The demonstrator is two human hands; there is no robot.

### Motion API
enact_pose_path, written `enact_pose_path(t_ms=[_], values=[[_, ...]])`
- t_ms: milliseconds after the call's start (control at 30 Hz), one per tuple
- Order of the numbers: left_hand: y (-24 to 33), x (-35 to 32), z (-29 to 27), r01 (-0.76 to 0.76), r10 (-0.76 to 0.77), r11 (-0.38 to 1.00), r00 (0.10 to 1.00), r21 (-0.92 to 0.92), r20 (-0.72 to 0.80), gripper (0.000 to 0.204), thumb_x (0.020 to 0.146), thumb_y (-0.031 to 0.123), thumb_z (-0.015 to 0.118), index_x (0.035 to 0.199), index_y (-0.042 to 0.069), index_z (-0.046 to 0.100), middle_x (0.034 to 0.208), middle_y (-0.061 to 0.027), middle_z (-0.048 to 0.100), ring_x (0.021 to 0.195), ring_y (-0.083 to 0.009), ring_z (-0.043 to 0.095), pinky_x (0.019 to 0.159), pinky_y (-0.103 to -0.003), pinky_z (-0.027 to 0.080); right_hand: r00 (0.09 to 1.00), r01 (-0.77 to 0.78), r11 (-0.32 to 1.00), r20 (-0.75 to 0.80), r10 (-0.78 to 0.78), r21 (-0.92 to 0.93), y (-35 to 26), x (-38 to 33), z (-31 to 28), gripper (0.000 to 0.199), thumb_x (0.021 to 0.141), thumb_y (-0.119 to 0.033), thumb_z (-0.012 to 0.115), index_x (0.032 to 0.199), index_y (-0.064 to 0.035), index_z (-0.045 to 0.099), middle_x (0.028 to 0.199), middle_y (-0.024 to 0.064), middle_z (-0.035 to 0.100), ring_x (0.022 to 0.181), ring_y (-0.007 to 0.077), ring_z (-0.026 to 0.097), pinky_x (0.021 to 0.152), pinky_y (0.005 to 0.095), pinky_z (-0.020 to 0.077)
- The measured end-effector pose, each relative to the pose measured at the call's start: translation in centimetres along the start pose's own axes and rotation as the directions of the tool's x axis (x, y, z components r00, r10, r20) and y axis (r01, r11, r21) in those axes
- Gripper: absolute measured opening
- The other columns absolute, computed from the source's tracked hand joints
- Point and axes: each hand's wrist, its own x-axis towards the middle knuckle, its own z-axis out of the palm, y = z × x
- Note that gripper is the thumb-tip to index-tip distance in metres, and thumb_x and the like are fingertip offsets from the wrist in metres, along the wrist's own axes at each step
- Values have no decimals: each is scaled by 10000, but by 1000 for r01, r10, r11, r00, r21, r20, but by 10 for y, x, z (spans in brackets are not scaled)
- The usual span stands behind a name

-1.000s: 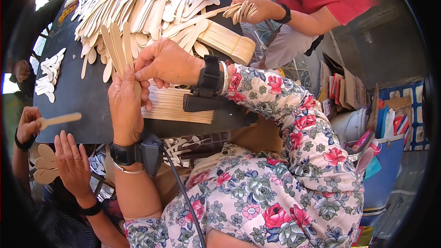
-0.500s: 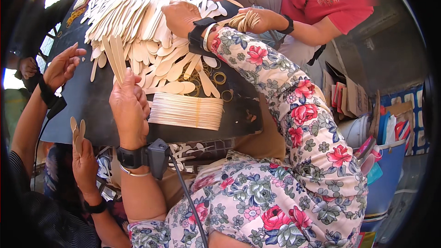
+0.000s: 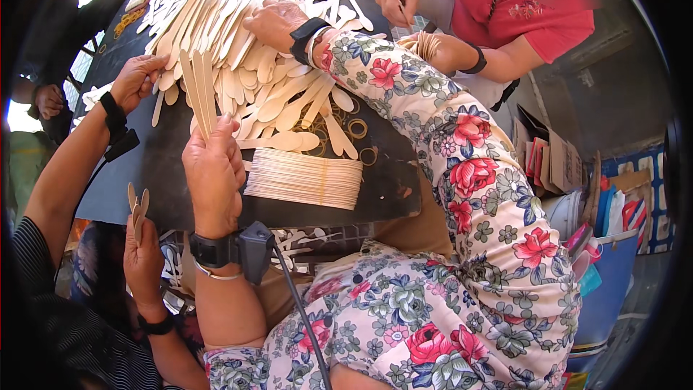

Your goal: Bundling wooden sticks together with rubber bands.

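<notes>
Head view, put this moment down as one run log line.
left hand: holding fanned wooden cutlery | right hand: at loose cutlery pile, grip unclear | banded bundle: on black table

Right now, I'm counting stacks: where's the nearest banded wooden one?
In the head view, the banded wooden-stick stack lies on the black tabletop, right of the left hand.

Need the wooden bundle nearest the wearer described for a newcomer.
Start at the dark table, on the wearer's side. Just right of the left hand lies the wooden bundle. Its pieces are stacked flush in a block, unlike the loose heap beyond.
</notes>
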Motion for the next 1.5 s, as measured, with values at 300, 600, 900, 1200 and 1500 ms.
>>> enact_pose_path(t_ms=[300, 600, 900, 1200, 1500], values=[[-7, 6, -3, -12, 12, 999, 1000, -42, -3, 165, 974, 197, 550, 923, 40, 546, 587, 82, 318, 427, -5, 254, 349, -189, 182, 994, 106, 994, -25, -106, 8, -12, -27, -35, 143, 849, -108, 561, 977, -121, 622, 833, 87, 680, 847, 289, 676, 793, 399, 501], [-11, 9, -7, -47, 39, 992, 997, -119, -67, 137, 985, 166, 516, 942, 36, 536, 606, 57, 324, 445, -32, 293, 358, -200, 216, 965, -230, 280, 182, 188, 932, -59, -92, -69, 147, 895, -128, 590, 954, -1, 633, 800, 94, 674, 673, 187, 639, 654, 310, 523], [-17, 11, 1, 125, -123, 992, 989, -27, 77, 212, 1012, 235, 497, 932, 41, 527, 620, 51, 344, 468, -38, 329, 363, -189, 243, 860, -318, -619, 494, 132, 718, -70, -137, -78, 159, 912, -131, 642, 933, 22, 678, 850, 72, 684, 720, 131, 659, 651, 248, 530], [-22, 6, 10, 155, -159, 987, 977, 38, 144, 213, 1011, 273, 496, 981, 65, 532, 705, 31, 490, 466, -31, 342, 373, -186, 238, 877, -243, -669, 453, 157, 703, -82, -145, -71, 125, 881, -129, 678, 856, -7, 678, 672, 22, 639, 505, 63, 548, 429, 193, 391], [-22, -2, 13, 97, -129, 972, 982, 216, 138, 281, 1021, 351, 459, 990, 84, 542, 708, 7, 530, 445, -45, 379, 378, -189, 266, 835, -227, -365, 373, 404, 903, -99, -137, -86, 120, 856, -89, 667, 804, 4, 612, 596, 20, 579, 412, 69, 517, 349, 216, 372]])
